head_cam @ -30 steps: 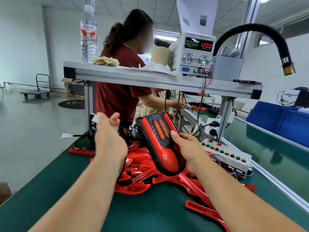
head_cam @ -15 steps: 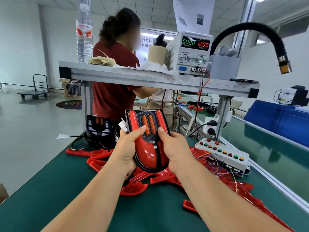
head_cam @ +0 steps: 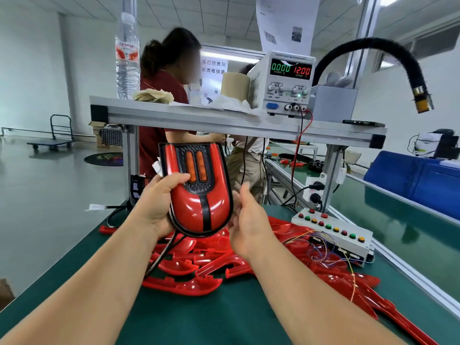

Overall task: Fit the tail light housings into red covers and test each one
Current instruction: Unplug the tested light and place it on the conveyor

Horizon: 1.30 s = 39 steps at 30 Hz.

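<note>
Tail light (head_cam: 202,210) stands upright above the red covers (head_cam: 199,266) on the green table (head_cam: 219,317), left hand (head_cam: 155,207) gripping its left side, thumb across the front; right hand (head_cam: 250,222) spread loosely just beside it.

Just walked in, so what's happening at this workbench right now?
A person holds a red tail light upright in the left hand, thumb across its front. The right hand is open just beside its edge; whether it touches is unclear. Under it a pile of loose red covers lies on the green table. A button box sits to the right, and the power supply on the shelf above reads 0.000 and 12.00.
</note>
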Available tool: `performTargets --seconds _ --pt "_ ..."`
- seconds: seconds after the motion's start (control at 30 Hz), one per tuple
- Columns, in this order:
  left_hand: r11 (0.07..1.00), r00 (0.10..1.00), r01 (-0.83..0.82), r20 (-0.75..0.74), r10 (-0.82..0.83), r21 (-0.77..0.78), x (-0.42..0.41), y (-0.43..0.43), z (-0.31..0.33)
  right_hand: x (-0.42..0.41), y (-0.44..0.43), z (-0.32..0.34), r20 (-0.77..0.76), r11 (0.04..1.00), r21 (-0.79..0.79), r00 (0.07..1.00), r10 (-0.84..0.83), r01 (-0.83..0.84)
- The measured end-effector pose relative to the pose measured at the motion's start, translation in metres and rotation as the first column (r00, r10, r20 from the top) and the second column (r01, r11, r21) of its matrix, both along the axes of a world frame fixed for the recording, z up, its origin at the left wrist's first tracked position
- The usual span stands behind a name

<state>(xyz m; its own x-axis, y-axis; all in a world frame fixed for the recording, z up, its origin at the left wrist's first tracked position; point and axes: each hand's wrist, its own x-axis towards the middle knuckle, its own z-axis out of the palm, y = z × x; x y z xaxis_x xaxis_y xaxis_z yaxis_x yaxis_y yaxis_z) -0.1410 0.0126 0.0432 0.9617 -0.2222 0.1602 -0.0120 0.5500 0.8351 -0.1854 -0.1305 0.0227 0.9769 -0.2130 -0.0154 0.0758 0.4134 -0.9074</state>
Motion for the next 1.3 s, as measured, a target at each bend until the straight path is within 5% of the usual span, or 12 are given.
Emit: performTargets --seconds 0.1,0.3,0.37,0.53,0.73,0.83,0.97,1.03,1.1,1.17,1.23,1.3 --pt "0.999 0.998 0.018 0.059 -0.016 -0.034 0.001 0.009 0.023 -0.001 0.009 -0.013 0.012 0.998 -0.007 0.998 0.068 -0.068" --pt "0.981 0.978 -0.012 0.2 0.052 -0.195 -0.008 0.015 0.073 -0.007 0.052 -0.031 0.069 0.862 -0.458 0.958 0.277 -0.216" --pt "0.967 0.97 0.01 0.236 0.052 -0.254 -0.012 0.013 0.08 -0.003 0.063 -0.03 0.091 0.872 -0.434 0.953 0.291 -0.225" --pt "0.933 0.964 0.032 0.257 0.066 -0.358 -0.014 0.017 0.076 0.0 0.067 -0.035 0.074 0.975 -0.077 0.974 0.213 -0.207" --pt "0.945 0.978 0.057 0.208 0.012 -0.321 0.006 0.051 0.049 -0.012 0.008 -0.044 0.015 0.918 -0.374 0.989 0.15 -0.133" --pt "0.969 0.988 0.096 0.141 -0.065 -0.229 0.013 0.061 0.03 -0.014 -0.032 -0.034 0.055 0.713 -0.701 0.998 0.04 0.01" --pt "0.961 0.961 0.276 0.022 -0.275 -0.015 0.001 0.038 0.009 -0.004 -0.069 -0.006 0.127 0.056 -0.99 0.988 -0.089 0.132" --pt "0.93 0.933 0.36 -0.045 -0.357 0.075 -0.007 0.015 -0.004 0.0 -0.074 0.009 0.147 -0.097 -0.986 0.976 -0.163 0.133" --pt "0.905 0.916 0.399 -0.113 -0.386 0.144 -0.014 -0.008 -0.014 0.001 -0.076 0.016 0.177 -0.006 -0.984 0.959 -0.221 0.18" --pt "0.896 0.91 0.407 -0.167 -0.38 0.18 -0.018 -0.027 -0.021 -0.003 -0.079 0.015 0.153 0.365 -0.904 0.964 -0.215 0.225" --pt "0.886 0.902 0.421 -0.186 -0.389 0.195 -0.02 -0.043 -0.026 -0.015 -0.08 0.013 0.119 0.79 -0.596 0.989 -0.091 0.144" --pt "0.872 0.887 0.454 -0.192 -0.421 0.184 -0.024 -0.058 -0.03 -0.022 -0.083 0.009 0.125 0.947 -0.318 0.992 0.002 0.038"
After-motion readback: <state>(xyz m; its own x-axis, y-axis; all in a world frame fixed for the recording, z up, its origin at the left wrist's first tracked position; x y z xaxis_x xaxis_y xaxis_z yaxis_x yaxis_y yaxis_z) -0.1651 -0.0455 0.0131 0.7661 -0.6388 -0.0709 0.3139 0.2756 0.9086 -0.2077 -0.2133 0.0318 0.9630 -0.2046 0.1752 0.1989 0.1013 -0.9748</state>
